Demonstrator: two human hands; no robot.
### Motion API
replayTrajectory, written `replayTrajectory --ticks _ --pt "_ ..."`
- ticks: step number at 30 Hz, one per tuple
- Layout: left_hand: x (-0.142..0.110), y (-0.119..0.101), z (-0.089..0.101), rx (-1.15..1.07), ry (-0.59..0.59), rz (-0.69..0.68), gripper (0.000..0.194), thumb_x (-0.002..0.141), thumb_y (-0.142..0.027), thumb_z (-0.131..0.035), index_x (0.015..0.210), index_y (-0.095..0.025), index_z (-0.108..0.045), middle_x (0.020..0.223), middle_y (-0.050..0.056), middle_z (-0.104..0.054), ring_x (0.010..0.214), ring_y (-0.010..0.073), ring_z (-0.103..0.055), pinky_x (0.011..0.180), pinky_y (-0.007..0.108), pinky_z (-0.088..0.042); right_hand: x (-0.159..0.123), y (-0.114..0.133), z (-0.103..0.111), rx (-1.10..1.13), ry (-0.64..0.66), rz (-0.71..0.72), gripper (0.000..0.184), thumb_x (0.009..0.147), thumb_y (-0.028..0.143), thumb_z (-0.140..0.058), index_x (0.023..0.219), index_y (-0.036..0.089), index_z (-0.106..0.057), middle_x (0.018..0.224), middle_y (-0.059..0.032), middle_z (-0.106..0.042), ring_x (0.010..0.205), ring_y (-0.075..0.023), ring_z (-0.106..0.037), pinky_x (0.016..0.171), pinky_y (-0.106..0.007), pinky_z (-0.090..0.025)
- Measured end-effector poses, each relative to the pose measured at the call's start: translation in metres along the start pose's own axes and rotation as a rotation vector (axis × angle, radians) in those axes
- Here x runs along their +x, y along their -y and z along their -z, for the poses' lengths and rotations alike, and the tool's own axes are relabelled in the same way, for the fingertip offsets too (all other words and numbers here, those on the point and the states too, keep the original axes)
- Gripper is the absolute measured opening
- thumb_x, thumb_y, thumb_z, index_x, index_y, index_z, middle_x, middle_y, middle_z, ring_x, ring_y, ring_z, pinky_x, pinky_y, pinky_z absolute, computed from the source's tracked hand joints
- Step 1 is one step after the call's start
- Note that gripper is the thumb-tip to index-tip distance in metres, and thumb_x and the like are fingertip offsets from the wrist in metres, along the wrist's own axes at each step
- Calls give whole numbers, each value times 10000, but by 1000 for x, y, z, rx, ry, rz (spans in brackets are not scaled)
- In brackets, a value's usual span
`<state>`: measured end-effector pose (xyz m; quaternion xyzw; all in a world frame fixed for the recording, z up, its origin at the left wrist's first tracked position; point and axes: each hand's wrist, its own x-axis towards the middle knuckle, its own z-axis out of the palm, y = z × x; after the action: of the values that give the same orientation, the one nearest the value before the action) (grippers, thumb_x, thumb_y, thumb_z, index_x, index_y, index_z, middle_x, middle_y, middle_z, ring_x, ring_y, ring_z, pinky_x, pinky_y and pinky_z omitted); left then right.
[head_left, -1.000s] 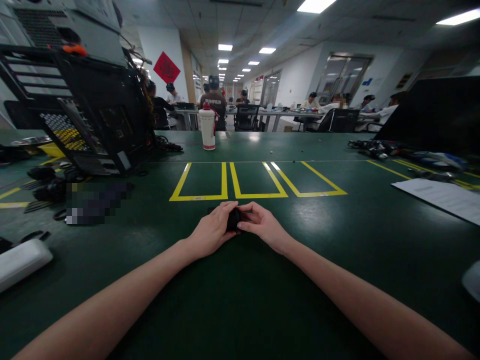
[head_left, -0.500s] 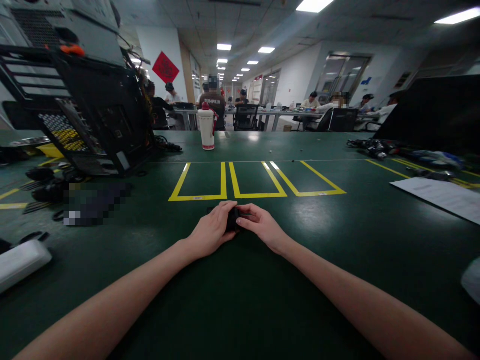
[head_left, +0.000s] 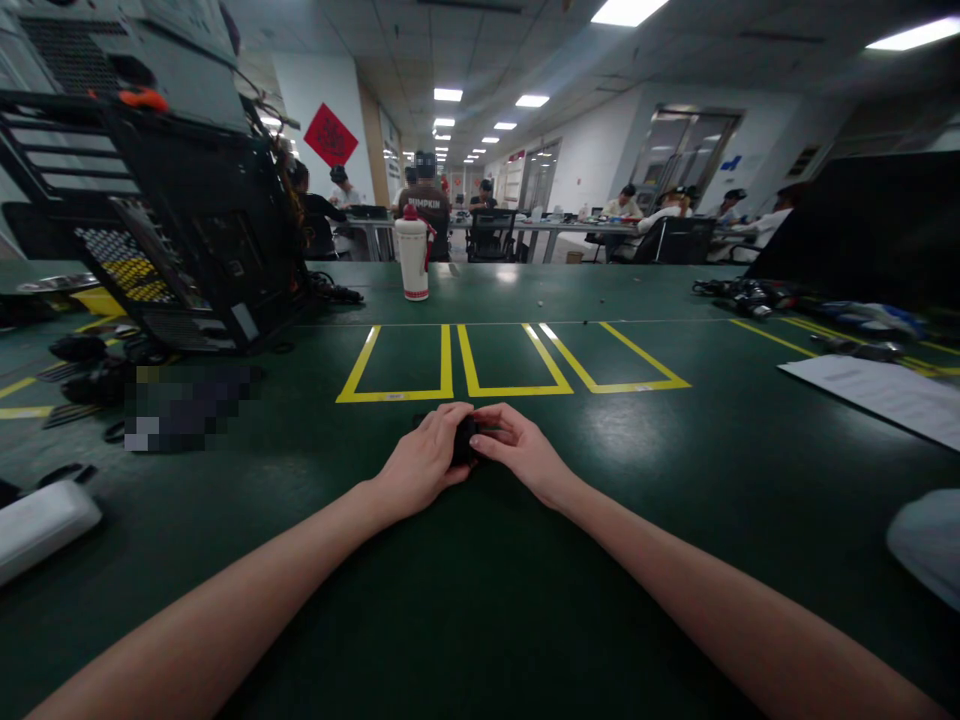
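A small black boxy object [head_left: 463, 440] lies low over the green table, mostly covered by my fingers, so its kind cannot be made out. My left hand [head_left: 417, 462] is wrapped over its left side and top, thumb along the near edge. At its right end, the thumb and fingers of my right hand [head_left: 529, 456] close on it. Just beyond both hands, yellow tape on the tabletop marks out a left frame [head_left: 397, 396], a middle frame [head_left: 519, 391] and a right frame [head_left: 641, 386].
An open black computer case [head_left: 202, 240] stands at the left, near cables [head_left: 94, 375] and a white case [head_left: 45, 525]. A white bottle with a red lid [head_left: 414, 260] stands farther back. Paper sheets [head_left: 877, 395] lie right. A pale rounded thing [head_left: 930, 545] enters at the right edge.
The pale rounded thing at the right edge has come farther into view, moving left. Both my hands keep nearly the same hold on the black object.
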<state>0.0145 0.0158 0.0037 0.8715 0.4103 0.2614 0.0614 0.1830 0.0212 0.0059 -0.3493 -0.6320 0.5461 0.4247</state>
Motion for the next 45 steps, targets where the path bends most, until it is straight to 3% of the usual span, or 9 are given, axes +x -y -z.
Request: replayTrajectory --ticks 5,9,13,20,28,34,38,45 --pt "0 -3 3 85 7 19 629 709 -236 -555 1215 -224 -182 1171 76 -393 983 254 -420 796 438 -395 -2 4 1 21 51 -2 294 683 214 -591 962 227 -497 1018 -13 -532 989 -164 -512 862 -362 -420" --pt "0 -2 2 123 -38 5 620 696 -210 -568 1206 -209 -216 1179 88 -389 1094 292 -327 889 487 -293 -3 4 0 74 81 29 285 668 184 -602 929 226 -495 1002 -3 -529 972 -157 -518 846 -345 -433" --pt "1 0 0 75 -12 -47 628 706 -187 -552 1214 -187 -182 1182 96 -388 1112 242 -353 970 468 -202 -1 0 0 73 56 24 273 674 213 -602 927 222 -499 985 -6 -525 935 -150 -530 833 -341 -436" --pt "2 -1 2 43 2 -39 616 717 -182 -540 1217 -196 -180 1192 93 -388 1101 235 -379 944 444 -261 1 -2 0 -5 3 -1 289 714 277 -560 991 233 -491 996 -27 -524 933 -157 -526 822 -355 -433" --pt "1 -2 4 21 21 -39 635 717 -173 -542 1224 -200 -161 1207 97 -375 1125 235 -363 954 449 -254 -1 -1 2 81 88 37 293 670 181 -604 935 221 -485 1001 -4 -531 963 -152 -525 871 -354 -416" --pt "1 -1 4 14 9 -38 615 724 -187 -540 1215 -202 -171 1185 93 -394 1105 233 -384 951 453 -256 -1 -1 0 37 49 28 215 713 236 -563 916 221 -494 963 -9 -536 907 -150 -543 806 -346 -454" --pt "1 -1 4 15 18 -37 614 724 -185 -538 1216 -207 -170 1189 91 -391 1106 234 -383 951 457 -254 0 0 0 5 23 14 280 707 229 -570 975 234 -487 1020 -19 -522 969 -162 -515 848 -366 -431" --pt "1 0 3 33 15 -34 634 709 -172 -546 1217 -205 -169 1188 93 -389 1109 241 -374 947 463 -250 -1 1 0 93 93 22 308 669 163 -600 946 224 -480 1035 -6 -518 998 -155 -501 887 -364 -405"
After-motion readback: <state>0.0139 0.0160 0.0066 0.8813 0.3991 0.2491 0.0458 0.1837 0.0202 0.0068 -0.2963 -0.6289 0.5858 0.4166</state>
